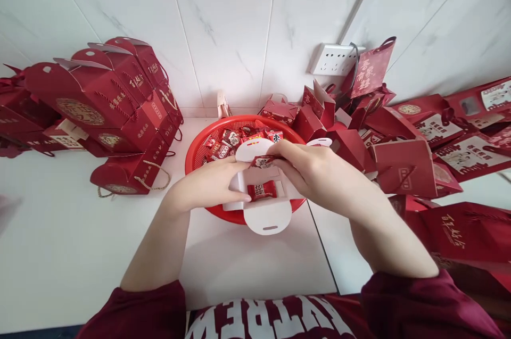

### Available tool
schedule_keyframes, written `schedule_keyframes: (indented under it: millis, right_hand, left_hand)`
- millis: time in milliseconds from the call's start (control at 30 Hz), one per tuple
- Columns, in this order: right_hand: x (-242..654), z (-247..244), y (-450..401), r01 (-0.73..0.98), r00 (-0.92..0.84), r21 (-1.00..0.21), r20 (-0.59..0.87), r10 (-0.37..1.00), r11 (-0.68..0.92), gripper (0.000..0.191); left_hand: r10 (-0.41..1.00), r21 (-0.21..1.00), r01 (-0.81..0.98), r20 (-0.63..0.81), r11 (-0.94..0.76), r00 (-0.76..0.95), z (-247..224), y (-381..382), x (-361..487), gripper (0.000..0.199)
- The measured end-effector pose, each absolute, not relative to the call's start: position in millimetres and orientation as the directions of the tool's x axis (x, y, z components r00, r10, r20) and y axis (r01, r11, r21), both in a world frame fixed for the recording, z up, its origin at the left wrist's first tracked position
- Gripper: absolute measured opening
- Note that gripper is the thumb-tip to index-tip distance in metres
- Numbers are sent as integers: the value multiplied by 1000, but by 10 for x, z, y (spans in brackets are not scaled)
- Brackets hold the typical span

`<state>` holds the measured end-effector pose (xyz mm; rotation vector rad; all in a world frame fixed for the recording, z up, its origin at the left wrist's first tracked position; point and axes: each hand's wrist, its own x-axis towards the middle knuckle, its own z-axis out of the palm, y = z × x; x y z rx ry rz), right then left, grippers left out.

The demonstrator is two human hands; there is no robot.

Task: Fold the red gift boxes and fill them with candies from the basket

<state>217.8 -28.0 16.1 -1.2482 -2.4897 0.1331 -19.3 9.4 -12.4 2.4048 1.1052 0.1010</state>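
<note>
An open gift box (267, 217) with a white inside is held over the red plastic basket (194, 154). My left hand (211, 184) grips the box's left wall, thumb inside the rim. One red wrapped candy (262, 190) lies in the box. Above the opening, my right hand (301, 163) pinches a second red wrapped candy (263, 162) between thumb and fingers. Behind the box, several more wrapped candies (230, 139) fill the basket; the box and my hands hide part of them.
Red gift boxes (131, 126) with rope handles are stacked on the left of the white table (59, 211). Many red boxes and bags (405, 168) crowd the right side. A power strip (335, 59) is on the tiled wall, and a small pale packet (223, 105) leans there.
</note>
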Motion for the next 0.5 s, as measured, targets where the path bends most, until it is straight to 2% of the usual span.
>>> schedule_keyframes:
  millis: [133,233,300,400,500]
  right_hand:
    - [2062,170,-304,811,-516,-156,266,814,564,22]
    - [1998,97,-256,854,-484,-79,238,842,513,16]
    - [1957,29,-212,865,-471,-77,211,857,495,16]
    - [1879,-23,-159,883,-448,-98,110,887,458,17]
    - [1761,-1,-98,862,-507,-45,-61,860,505,19]
  left_hand:
    - [801,398,779,-155,-485,578,-34,-5,-208,49]
    - [824,421,797,-173,-433,539,-14,-89,-194,48]
    - [837,405,811,-170,-422,520,-28,-143,-165,48]
    - [859,316,861,-199,-399,471,-60,-209,-107,47]
    - [846,295,869,-249,-398,472,-74,-235,-63,46]
